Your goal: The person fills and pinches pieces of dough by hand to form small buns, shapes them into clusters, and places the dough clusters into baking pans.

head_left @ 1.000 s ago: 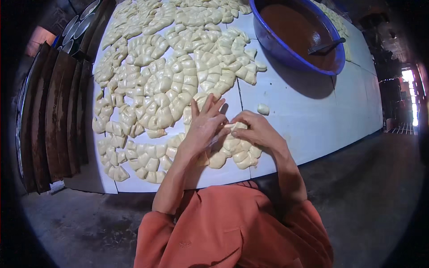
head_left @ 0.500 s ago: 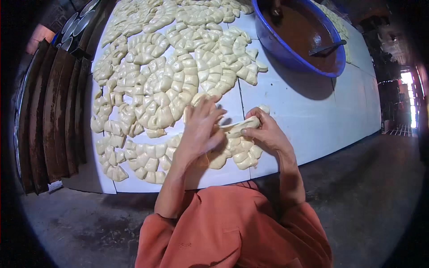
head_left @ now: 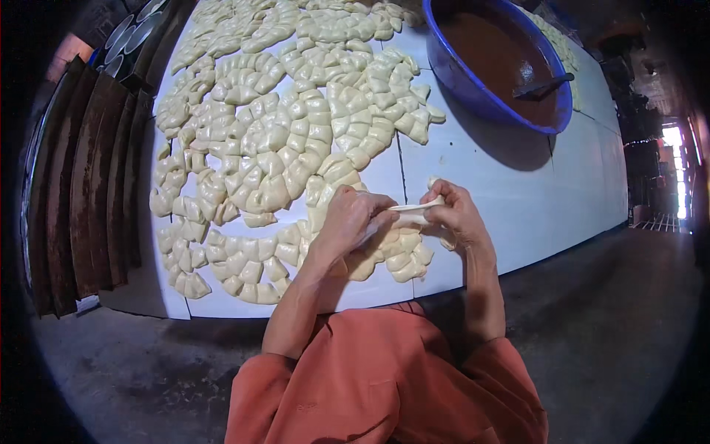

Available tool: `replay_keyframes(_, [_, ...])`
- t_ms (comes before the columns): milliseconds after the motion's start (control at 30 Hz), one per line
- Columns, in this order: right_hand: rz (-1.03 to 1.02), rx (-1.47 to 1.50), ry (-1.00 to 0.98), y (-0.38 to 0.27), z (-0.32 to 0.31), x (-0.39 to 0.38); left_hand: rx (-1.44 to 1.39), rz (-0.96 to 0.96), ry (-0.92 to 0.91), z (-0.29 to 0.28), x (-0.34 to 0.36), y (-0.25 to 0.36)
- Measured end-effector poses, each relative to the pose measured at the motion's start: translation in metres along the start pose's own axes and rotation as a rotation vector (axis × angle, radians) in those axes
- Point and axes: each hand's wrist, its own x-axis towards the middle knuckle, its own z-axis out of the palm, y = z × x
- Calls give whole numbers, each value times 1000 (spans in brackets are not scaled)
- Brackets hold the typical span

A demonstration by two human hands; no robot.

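Note:
Between my hands a pale strip of dough (head_left: 413, 208) is stretched, just above the table. The fingers of my left hand (head_left: 353, 220) pinch its left end. My right hand (head_left: 457, 213) grips the other end, and some dough shows past its fingers. Below and between the hands lies a cluster of cut dough pieces (head_left: 405, 255), partly covered by my left hand. Many more glossy dough pieces (head_left: 274, 144), set close together in curved rows, spread over the table to the left and far side.
A blue tub (head_left: 503, 118) of brown filling (head_left: 492, 55) stands at the far right of the white table (head_left: 510, 200), with a dark-handled scraper (head_left: 543, 86) in it. Rusty metal trays (head_left: 92, 192) lean at the left edge, and round tins (head_left: 137, 37) sit behind them.
My left hand has come down from its spread position and closed on the dough strip, which is now pulled thin. Another person's hand at the tub has gone out of view.

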Motion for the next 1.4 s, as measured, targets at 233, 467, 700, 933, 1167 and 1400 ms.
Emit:
replay_keyframes(233, [-39, -353, -74, -4, 15, 6, 158, 101, 14, 1, -3, 11])
replay_keyframes(467, [26, -104, -69, -22, 17, -1, 186, 165, 114, 7, 1, 7])
replay_keyframes(700, [-81, 222, 61, 7, -7, -2, 239, 80, 180, 6, -4, -8])
replay_keyframes(933, [-177, -711, 81, -7, 6, -18, 230, -33, 156, 1, -3, -7])
replay_keyframes(1167, [-220, -729, 95, -9, 9, -23, 21, 41, 12, -8, -15, -2])
replay_keyframes(1400, [29, -169, 18, 2, 17, -10, 273, 115, 108, 23, -7, 13])
